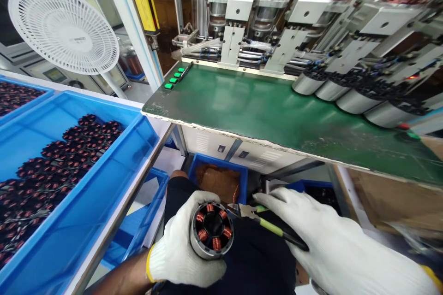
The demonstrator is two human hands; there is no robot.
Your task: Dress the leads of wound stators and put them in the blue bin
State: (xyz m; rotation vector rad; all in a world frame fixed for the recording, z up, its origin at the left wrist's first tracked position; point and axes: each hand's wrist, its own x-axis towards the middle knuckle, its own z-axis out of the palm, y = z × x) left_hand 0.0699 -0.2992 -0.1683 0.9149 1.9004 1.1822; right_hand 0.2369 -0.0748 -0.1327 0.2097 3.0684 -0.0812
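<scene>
copper coils [216, 243] in the metal cylinder [203, 250] clasped by the left hand [183, 253] could get nicked if the pliers [271, 226], loosely held in the half-open right hand [327, 235], slip.

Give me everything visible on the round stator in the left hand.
The stator is a short cylinder with a smooth, silvery shell that looks like metal. Inside its rim, six reddish copper coils ring a dark centre, set among black parts. Its coil end faces up towards the camera, tilted enough to show some outer wall. The left hand, in a white glove, grips it above the lap. The pliers' tips are close to its rim; whether they touch is unclear.
</scene>
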